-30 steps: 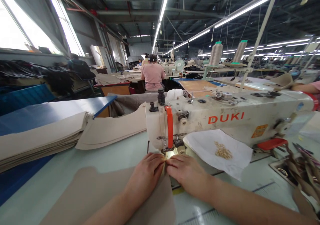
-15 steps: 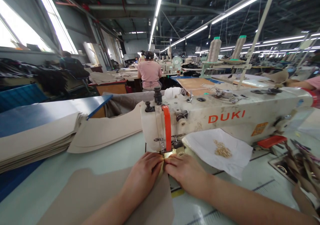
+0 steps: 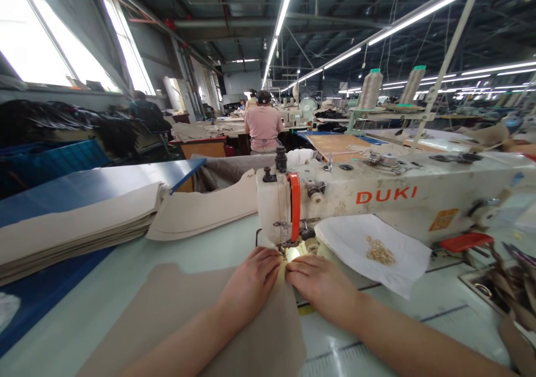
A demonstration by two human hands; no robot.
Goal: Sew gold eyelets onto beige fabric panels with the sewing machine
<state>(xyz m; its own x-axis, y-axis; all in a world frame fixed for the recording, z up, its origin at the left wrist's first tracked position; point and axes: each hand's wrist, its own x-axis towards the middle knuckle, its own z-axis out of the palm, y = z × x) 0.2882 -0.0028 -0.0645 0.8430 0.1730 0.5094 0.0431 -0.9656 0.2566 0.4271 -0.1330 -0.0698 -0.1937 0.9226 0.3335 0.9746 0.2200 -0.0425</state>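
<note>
My left hand (image 3: 251,285) and my right hand (image 3: 322,287) lie side by side on a beige fabric piece (image 3: 167,321), fingertips pressed together right under the needle of a white DUKI sewing machine (image 3: 377,195). Both hands have their fingers curled down, pinching the fabric's far edge. The needle area is lit and partly hidden by my fingers.
A white paper (image 3: 368,251) with several small gold metal pieces lies under the machine arm. A stack of beige cut pieces (image 3: 75,229) sits at left on a blue table (image 3: 84,184). Thread cones (image 3: 371,89) stand behind. A person in pink (image 3: 263,128) sits farther back.
My hands stay together at the needle. The view has shifted slightly, so the machine and hands sit a little more to the right.
</note>
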